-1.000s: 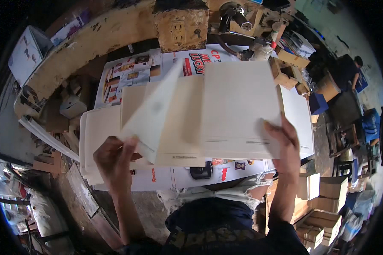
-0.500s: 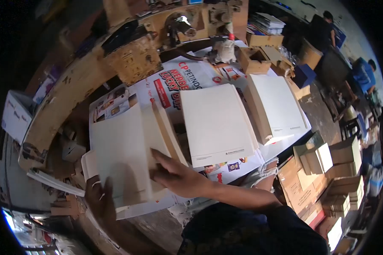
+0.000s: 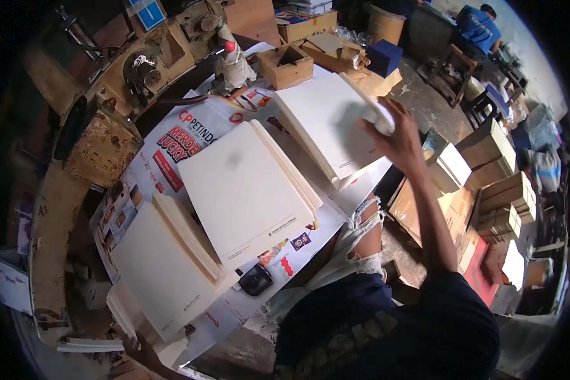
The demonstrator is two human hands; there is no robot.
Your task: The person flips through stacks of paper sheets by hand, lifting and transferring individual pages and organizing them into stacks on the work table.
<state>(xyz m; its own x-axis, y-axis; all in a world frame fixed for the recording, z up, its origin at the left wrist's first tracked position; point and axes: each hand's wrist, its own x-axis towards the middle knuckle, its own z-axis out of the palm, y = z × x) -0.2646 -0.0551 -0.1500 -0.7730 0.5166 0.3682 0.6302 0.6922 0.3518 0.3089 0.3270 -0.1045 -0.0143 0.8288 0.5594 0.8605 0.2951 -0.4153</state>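
My right hand (image 3: 399, 136) is at the outer edge of the right stack of white printed paper (image 3: 326, 120). Its thumb lies over the top and its fingers curl round the edge, where the paper bends up. Low at the left, my left hand (image 3: 139, 354) is by the ends of some pale sheets (image 3: 121, 310) beside the left paper stack (image 3: 158, 266); its fingers are dark and partly hidden. Between these two stacks lies a middle paper stack (image 3: 244, 190), small print along its near edge.
A printed banner (image 3: 164, 149) covers the table under the stacks. A small black object (image 3: 256, 278) lies near the front edge. Behind stand a worn machine (image 3: 104, 142) and a wooden box (image 3: 285, 66). Bundled paper stacks (image 3: 487, 152) are at the right; a person in blue (image 3: 478, 28) sits beyond.
The view has swung to the right. My right hand has gone from the left stack to the right stack's edge. My left hand has moved down, off the left stack's top.
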